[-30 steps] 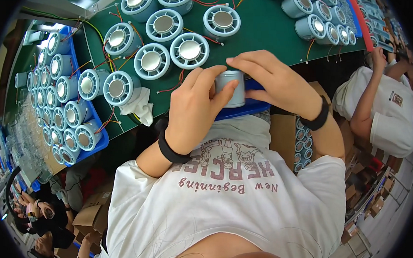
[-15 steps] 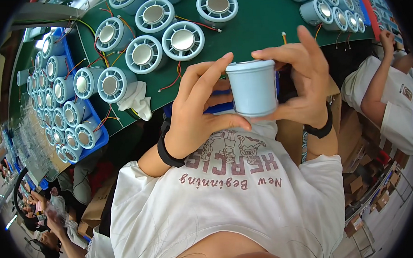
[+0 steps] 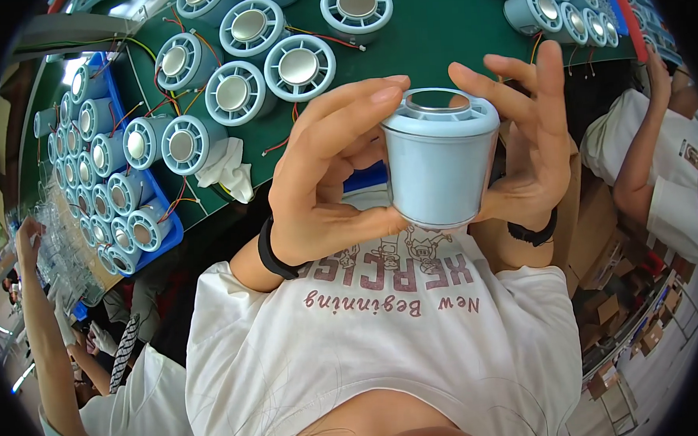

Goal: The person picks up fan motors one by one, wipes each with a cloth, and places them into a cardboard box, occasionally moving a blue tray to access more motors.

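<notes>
A light blue cup-shaped plastic housing is held up in front of my chest. Its spoked rim with a shiny round metal disc faces up and tips toward me. My left hand grips its left side, thumb at the lower edge and fingertips at the upper rim. On the opposite side my right hand has its thumb by the lower wall, with the index finger near the rim and other fingers spread upward. The housing's far side is hidden.
More such housings with thin coloured wires stand on the green table. A blue tray at left holds several, beside a crumpled white cloth. Other people's arms show at left and right.
The housing has come closer and tilted, so its spoked rim and metal disc now show. Both hands have shifted with it. At left, another person's raised arm has come into view.
</notes>
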Action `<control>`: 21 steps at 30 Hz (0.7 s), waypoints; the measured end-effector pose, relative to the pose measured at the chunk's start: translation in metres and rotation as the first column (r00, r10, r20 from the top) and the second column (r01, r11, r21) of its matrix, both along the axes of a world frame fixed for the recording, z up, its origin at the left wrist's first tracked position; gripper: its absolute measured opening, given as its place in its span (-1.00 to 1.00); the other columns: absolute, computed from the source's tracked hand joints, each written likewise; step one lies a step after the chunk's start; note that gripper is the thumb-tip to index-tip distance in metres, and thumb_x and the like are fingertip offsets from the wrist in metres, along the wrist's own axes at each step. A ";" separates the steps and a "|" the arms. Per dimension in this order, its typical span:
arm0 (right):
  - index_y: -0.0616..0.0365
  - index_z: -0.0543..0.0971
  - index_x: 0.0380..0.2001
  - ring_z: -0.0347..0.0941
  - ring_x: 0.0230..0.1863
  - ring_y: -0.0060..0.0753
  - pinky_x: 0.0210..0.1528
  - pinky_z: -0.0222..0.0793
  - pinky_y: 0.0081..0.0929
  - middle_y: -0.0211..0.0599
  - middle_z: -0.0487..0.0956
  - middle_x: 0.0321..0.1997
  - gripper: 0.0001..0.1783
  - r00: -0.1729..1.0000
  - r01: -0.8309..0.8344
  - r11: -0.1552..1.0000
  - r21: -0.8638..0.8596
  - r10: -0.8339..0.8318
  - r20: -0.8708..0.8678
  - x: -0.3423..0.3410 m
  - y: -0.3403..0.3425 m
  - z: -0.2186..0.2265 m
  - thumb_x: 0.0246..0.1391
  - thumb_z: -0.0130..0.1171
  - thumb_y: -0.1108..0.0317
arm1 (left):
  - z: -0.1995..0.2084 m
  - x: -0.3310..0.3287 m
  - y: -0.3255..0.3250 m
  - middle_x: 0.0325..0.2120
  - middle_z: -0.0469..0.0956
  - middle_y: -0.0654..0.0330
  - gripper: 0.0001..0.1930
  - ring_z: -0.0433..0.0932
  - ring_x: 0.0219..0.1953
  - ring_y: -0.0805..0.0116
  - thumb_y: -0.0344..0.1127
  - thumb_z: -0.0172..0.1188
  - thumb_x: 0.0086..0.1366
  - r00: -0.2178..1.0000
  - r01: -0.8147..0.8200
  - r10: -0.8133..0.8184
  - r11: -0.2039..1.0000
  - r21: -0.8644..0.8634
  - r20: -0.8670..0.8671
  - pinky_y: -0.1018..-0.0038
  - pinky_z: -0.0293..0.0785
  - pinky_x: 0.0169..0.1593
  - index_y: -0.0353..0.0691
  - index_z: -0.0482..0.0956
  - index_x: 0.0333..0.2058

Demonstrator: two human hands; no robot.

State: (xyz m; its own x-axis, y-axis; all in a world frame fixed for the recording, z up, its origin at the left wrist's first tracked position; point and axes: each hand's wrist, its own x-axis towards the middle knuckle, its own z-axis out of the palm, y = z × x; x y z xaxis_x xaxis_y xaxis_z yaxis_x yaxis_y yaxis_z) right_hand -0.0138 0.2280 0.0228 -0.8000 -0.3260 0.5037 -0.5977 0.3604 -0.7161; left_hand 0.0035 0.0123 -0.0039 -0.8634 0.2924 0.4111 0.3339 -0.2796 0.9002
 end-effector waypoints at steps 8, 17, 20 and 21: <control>0.05 0.38 0.22 0.48 0.15 -0.28 0.34 -0.07 -0.29 -0.34 0.59 0.19 -0.08 0.970 -0.114 0.993 -0.030 0.118 0.213 0.000 0.001 -0.014 -0.28 0.57 0.22 | 0.004 -0.007 0.008 0.30 0.20 -0.29 0.16 0.36 0.28 -0.02 -0.61 0.55 -0.11 0.973 -0.044 0.067 0.993 0.106 -0.222 0.22 0.50 0.19 -0.24 -0.03 0.42; 0.14 0.42 0.17 0.46 0.18 -0.16 0.29 0.15 -0.30 -0.27 0.43 0.31 -0.14 0.724 -0.116 0.844 -0.524 0.432 0.537 -0.003 0.002 -0.025 -0.26 0.55 0.25 | 0.022 -0.010 -0.007 0.13 0.36 -0.46 0.28 0.42 0.20 -0.21 -0.46 0.58 -0.08 0.946 -0.078 -0.024 0.951 -0.298 -0.324 0.02 0.45 0.17 -0.14 -0.23 0.45; 0.19 0.42 0.16 0.47 0.18 -0.20 0.19 0.32 -0.34 -0.21 0.43 0.27 -0.15 0.826 -0.343 0.922 -0.178 0.386 0.412 -0.017 0.013 -0.014 -0.24 0.56 0.26 | 0.017 -0.012 -0.008 0.12 0.39 -0.42 0.25 0.43 0.18 -0.19 -0.48 0.57 -0.07 0.901 -0.133 -0.013 0.943 -0.306 -0.433 0.04 0.45 0.17 -0.11 -0.20 0.45; 0.19 0.42 0.16 0.47 0.18 -0.20 0.19 0.32 -0.34 -0.21 0.43 0.27 -0.15 0.828 -0.341 0.924 -0.171 0.381 0.412 -0.017 0.016 -0.010 -0.24 0.56 0.26 | 0.015 -0.012 -0.008 0.11 0.41 -0.40 0.24 0.44 0.16 -0.18 -0.48 0.56 -0.06 0.866 -0.178 0.004 0.937 -0.302 -0.500 0.05 0.45 0.16 -0.08 -0.18 0.45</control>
State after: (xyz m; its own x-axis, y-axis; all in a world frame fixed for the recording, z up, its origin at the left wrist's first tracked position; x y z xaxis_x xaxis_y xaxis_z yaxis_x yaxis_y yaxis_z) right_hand -0.0306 0.2440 0.0125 -0.7755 -0.6059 0.1774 -0.2984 0.1042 -0.9487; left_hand -0.0085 0.0046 0.0114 -0.6079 0.4145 0.6773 0.7595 0.0549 0.6482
